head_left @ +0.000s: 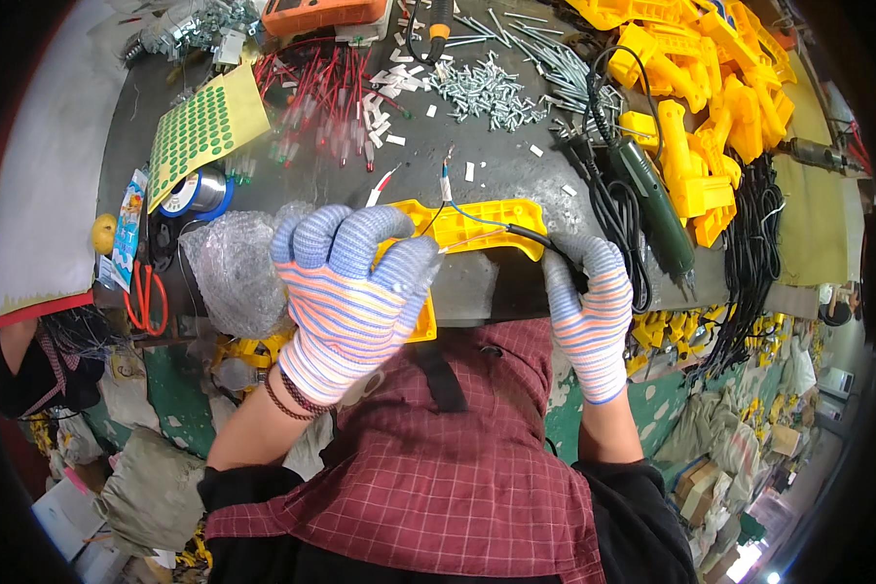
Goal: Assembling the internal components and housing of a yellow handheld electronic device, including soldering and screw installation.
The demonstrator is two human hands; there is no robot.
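Observation:
A yellow plastic housing half (501, 214) lies in front of me at the bench edge. My left hand (350, 277), in a striped knit glove, overlaps its left side. Its thumb and fingertips are closed at the end of a thin brown wire (477, 239). That wire comes out of a black cable (526, 235), which my right hand (594, 302), gloved alike, pinches between thumb and fingers at the housing's right end. From the same cable a blue wire (467, 211) runs up to a small white sleeve (446, 188). Part of the housing is hidden under my left hand.
Beyond lie red wires (326, 88), white pieces (375, 117) and screws (487, 92). To the right are a green electric screwdriver (652, 200), yellow housings (701, 127) and black cables (754, 234). Bubble wrap (234, 268), a solder spool (200, 192) and orange-handled scissors (146, 297) sit left.

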